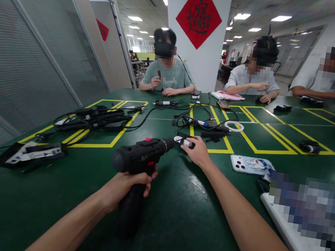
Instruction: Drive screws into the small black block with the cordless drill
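Note:
My left hand (140, 181) is wrapped round the grip of a black cordless drill (140, 155) with red buttons. The drill points away and to the right, its battery end towards me. My right hand (197, 150) has its fingers closed on a small white-and-black device (184, 141), low over the table. The drill's chuck tip comes right up to the device's left end; whether they touch I cannot tell. My right fingers hide part of the device. Just beyond it are a black strip-like piece and a bundle of black cables (200, 123).
Black cables and adapters (101, 118) lie left on the green table (77, 204), which has yellow tape outlines. A white ring (233, 126), a phone (250, 165) and a white slab-like object (292, 240) lie to the right. Several people sit across the table.

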Demonstrator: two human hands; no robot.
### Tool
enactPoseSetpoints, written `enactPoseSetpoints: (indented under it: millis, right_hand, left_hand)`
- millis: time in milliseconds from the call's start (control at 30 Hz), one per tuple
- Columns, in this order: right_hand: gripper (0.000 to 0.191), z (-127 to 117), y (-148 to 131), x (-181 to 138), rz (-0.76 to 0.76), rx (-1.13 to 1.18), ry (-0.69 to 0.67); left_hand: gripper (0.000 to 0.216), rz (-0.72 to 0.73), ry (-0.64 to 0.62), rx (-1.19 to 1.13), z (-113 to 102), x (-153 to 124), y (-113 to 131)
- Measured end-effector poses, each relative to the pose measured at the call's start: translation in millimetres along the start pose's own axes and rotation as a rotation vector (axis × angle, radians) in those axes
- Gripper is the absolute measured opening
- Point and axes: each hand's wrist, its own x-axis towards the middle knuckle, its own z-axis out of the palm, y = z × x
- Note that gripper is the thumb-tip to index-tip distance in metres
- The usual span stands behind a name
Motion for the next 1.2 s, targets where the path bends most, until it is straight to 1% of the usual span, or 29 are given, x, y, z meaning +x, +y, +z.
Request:
enactPoseSetpoints:
  millis: [133,267,367,433,567,633,733,867,933,1000,1133,1200]
  right_hand:
    - [0.032,2,2,9,0.014,0.073,0.011]
    - [0.027,-1,5,12,0.003,0.111,-0.027]
    - [0.025,-7,6,11,-0.012,0.13,-0.061]
    - [0.028,-11,7,12,-0.018,0.139,-0.075]
    - [0.044,-16,8,16,-0.043,0.167,-0.142]
    - [0.045,-16,9,18,-0.051,0.17,-0.179]
    - [0.037,-11,7,17,-0.044,0.146,-0.173]
    - [0.033,1,2,14,-0.018,0.124,-0.088]
    - [0.03,2,1,13,-0.008,0.117,-0.064]
    - [0.026,0,2,14,-0.01,0.122,-0.083]
    - [0.023,-11,5,16,-0.011,0.153,-0.185]
    - [0.022,-15,6,15,-0.011,0.163,-0.208]
  left_hand:
    - [0.026,-0.011,-0.003,-0.003,0,0,2]
    - [0.026,-0.029,0.001,-0.007,-2,-1,1]
    - [0.026,-0.026,-0.021,0.009,-1,-3,2]
    - [0.026,-0.019,-0.037,0.023,1,-4,3]
    - [0.025,-0.021,-0.057,0.05,2,-6,3]
    - [0.025,-0.021,-0.063,0.057,2,-6,3]
    - [0.026,-0.019,-0.062,0.061,2,-6,2]
    - [0.027,-0.02,-0.045,0.055,2,-6,2]
    - [0.027,-0.022,-0.037,0.047,3,-6,2]
    - [0.028,-0.035,-0.033,0.037,4,-7,3]
    - [0.028,-0.046,-0.015,0.027,11,-10,5]
    - [0.027,-0.04,-0.006,0.032,13,-10,5]
